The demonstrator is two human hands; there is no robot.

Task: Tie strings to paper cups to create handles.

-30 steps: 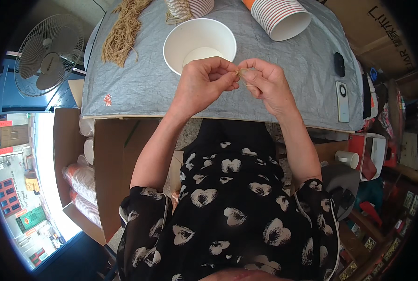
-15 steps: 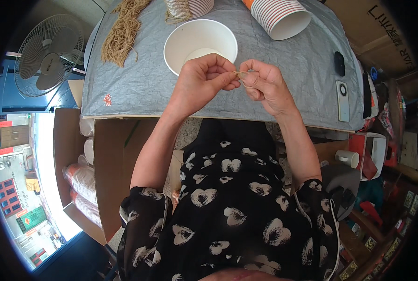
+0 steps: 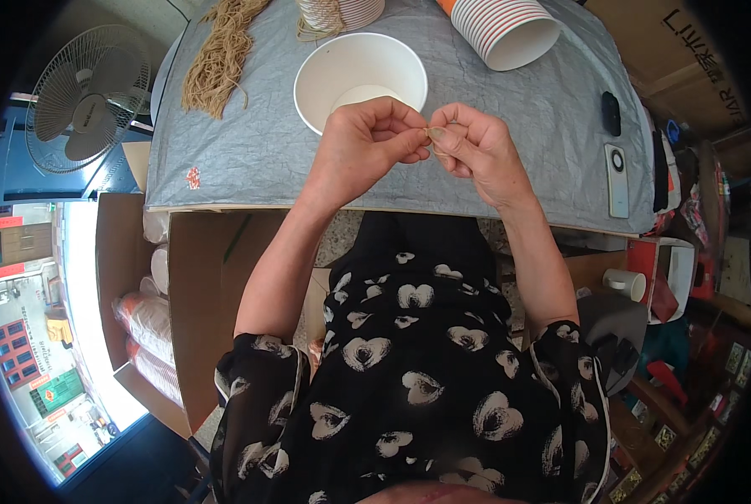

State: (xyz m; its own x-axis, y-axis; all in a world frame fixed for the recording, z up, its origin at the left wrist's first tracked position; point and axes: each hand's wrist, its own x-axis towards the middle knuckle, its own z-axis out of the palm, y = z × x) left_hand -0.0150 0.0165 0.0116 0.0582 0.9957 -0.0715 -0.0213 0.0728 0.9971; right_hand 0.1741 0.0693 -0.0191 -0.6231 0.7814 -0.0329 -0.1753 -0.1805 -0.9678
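My left hand [image 3: 360, 151] and my right hand [image 3: 481, 155] meet over the near middle of the table, fingertips almost touching. Both pinch a short, thin bit of tan twine [image 3: 428, 132] between thumb and forefinger; most of it is covered by the fingers. Just beyond them a large white paper bucket [image 3: 318, 82] sits on the table, its open mouth tilted toward me, and my left knuckles overlap its near rim. Farther left lies a loose bundle of tan twine [image 3: 216, 71]. A stack of paper buckets [image 3: 354, 13] at the far edge has twine hanging on it.
Another bucket stack [image 3: 484, 34] lies on its side at the far right of the grey-covered table [image 3: 266, 160]. A phone [image 3: 616, 185] and a small black object [image 3: 611, 113] rest near the right edge. Left are a fan [image 3: 89, 101] and an open cardboard box [image 3: 211, 294] with wrapped stacks.
My right fingers have shifted slightly around the twine, the thumb moving a little. My left hand stays almost still, and the things on the table keep their places.
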